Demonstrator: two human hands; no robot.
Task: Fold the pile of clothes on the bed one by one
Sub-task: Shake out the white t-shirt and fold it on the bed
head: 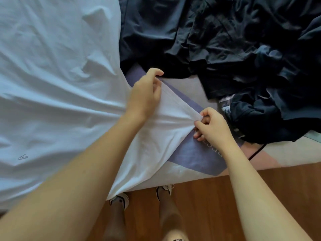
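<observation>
A large white garment (57, 87) lies spread over the left of the bed, with a small logo near its lower left. My left hand (145, 94) grips its hemmed edge at the upper end. My right hand (211, 126) pinches the same edge at its lower right corner. The hem is stretched taut between the two hands, and part of the garment hangs over the bed's front edge. A pile of dark navy clothes (234, 49) fills the upper right of the bed, with a bit of plaid cloth (225, 104) showing under it.
The bed cover (194, 157) has purple, pale grey and pink patches with some lettering. A thin black cord (255, 153) runs out from under the dark pile. The wooden floor (199, 206) lies below the bed edge, with my two feet in shoes on it.
</observation>
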